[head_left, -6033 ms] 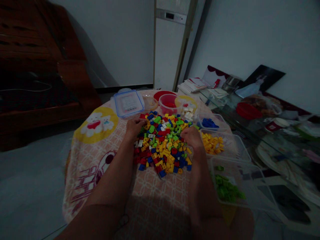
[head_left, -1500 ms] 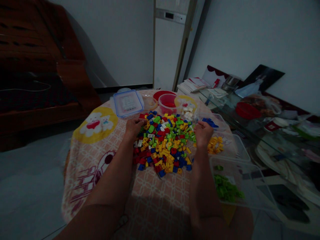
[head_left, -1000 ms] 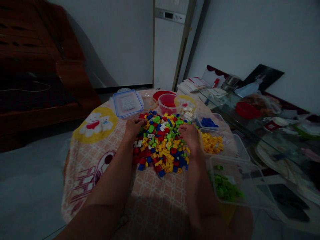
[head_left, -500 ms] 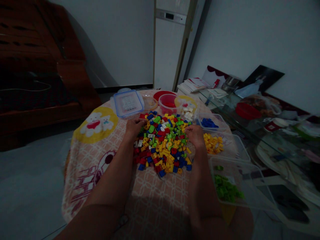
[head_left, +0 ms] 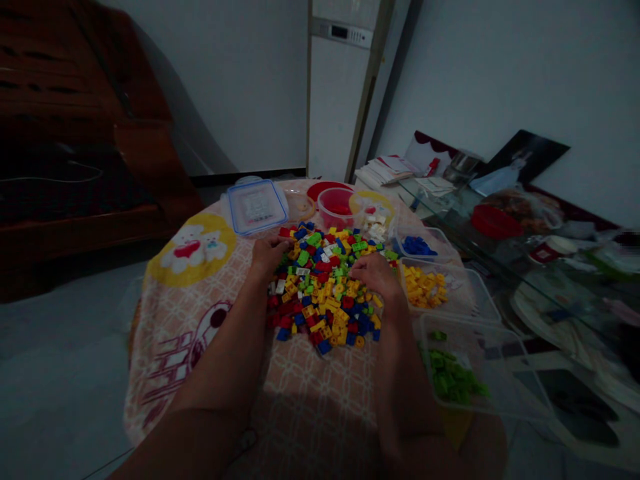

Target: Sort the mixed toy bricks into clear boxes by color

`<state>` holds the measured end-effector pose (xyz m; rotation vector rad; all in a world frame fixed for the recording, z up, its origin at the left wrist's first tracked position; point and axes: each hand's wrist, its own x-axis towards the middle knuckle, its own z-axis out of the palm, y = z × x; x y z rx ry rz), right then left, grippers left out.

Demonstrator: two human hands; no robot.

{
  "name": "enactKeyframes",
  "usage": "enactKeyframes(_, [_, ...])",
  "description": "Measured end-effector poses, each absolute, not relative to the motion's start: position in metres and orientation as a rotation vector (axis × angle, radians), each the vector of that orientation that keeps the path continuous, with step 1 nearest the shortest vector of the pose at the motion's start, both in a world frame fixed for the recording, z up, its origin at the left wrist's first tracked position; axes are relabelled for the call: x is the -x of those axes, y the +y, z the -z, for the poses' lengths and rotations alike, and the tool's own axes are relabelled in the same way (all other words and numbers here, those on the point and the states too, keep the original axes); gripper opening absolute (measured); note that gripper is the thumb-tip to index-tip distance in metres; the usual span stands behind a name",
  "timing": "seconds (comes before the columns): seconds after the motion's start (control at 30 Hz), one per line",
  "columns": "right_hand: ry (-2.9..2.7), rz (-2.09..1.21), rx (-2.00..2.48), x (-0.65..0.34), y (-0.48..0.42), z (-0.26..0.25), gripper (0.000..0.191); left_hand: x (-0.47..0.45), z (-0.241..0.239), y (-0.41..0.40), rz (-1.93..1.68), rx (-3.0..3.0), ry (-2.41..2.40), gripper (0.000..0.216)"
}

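Note:
A pile of toy building bricks (head_left: 327, 300) in red, yellow, blue, green and white lies mid-table. At its left edge rests my left hand (head_left: 269, 255), fingers bent and drawn together among the bricks; what they hold, if anything, is hidden. My right hand (head_left: 376, 273) reaches over the pile's right side. Its thumb and fingers are pinched together low at the bricks, and anything between them is too small to make out. Right of the pile stand clear boxes with blue bricks (head_left: 419, 247), yellow bricks (head_left: 425, 287) and green bricks (head_left: 456, 379). White bricks (head_left: 376, 225) lie behind the pile.
A patterned cloth (head_left: 320, 393) covers the round table. Along the back are a blue-rimmed lid (head_left: 258, 207), a pink-looking clear tub (head_left: 336, 208) and a red lid (head_left: 320, 189). A cluttered glass table (head_left: 450, 207) adjoins on the right; a wooden bench (head_left: 140, 153) stands left.
My right hand has moved left, from the pile's right edge to over the bricks. My left hand has stayed in place.

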<state>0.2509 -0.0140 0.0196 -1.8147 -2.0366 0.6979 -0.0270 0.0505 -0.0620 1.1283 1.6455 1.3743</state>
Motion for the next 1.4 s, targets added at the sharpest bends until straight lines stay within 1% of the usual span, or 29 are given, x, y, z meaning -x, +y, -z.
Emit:
enactKeyframes(0.1, [-2.135, -0.697, 1.764, -0.248, -0.015, -0.024, 0.009, 0.026, 0.061, 0.05, -1.38, -1.129, 1.627, 0.018])
enactKeyframes(0.27, [-2.213, -0.703, 1.714, -0.245, -0.015, -0.025, 0.01, 0.025, 0.057, 0.048, -1.376, -1.104, 1.638, 0.017])
enactKeyframes(0.47, [-2.224, -0.63, 1.763, -0.241, -0.016, -0.026, 0.016, 0.024, 0.055, 0.047, -1.388, -1.113, 1.645, 0.014])
enactKeyframes(0.77, [-2.384, -0.57, 1.844, -0.236, -0.017, -0.025, 0.012, 0.024, 0.053, 0.045, -1.376, -1.129, 1.636, 0.015])
enactKeyframes(1.03, [-2.413, -0.559, 1.821, -0.235, -0.016, -0.024, 0.03, 0.024, 0.055, 0.046, -1.379, -1.134, 1.641, 0.015])
enactKeyframes(1.13, [-2.401, -0.549, 1.833, -0.234, -0.014, -0.02, 0.028, 0.024, 0.054, 0.045, -1.397, -1.145, 1.621, 0.015])
enactKeyframes(1.3, [-2.369, -0.588, 1.816, -0.236, -0.012, -0.016, 0.019, 0.024, 0.051, 0.044, -1.375, -1.132, 1.623, 0.014])
enactKeyframes(1.4, [-2.385, -0.606, 1.799, -0.236, -0.013, -0.017, 0.018, 0.024, 0.051, 0.044, -1.377, -1.126, 1.634, 0.013])
